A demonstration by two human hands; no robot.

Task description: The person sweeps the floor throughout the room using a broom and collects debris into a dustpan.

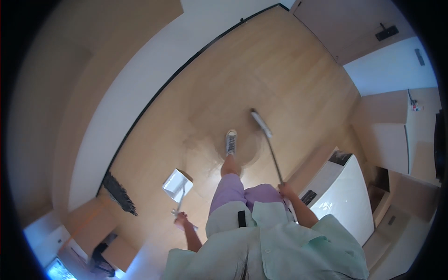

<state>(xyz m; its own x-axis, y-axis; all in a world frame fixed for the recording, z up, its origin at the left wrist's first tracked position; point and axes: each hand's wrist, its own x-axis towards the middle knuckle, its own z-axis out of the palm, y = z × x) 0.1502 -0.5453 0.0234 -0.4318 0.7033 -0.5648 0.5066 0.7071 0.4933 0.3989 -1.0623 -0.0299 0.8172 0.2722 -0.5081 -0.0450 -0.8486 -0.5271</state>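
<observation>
My left hand (180,219) is closed round the handle of a white long-handled dustpan (173,188), whose pan is at or just above the wooden floor to the left of my leg. On the other side, my right hand (285,190) grips the upper end of a broom (262,123). Its thin dark stick slants forward to a pale head, slightly blurred, with a dark bristle edge. That head is ahead and to the right of my foot in a grey sneaker (231,141). Whether the bristles touch the floor I cannot tell.
A white mattress (347,198) on a bed stands close on my right, with cabinets (380,147) beyond it. The door (326,30) is at the far right. A shaggy dark grey mat or mop head (119,192) lies by the left wall. Behind it are a desk and a dark chair (101,256).
</observation>
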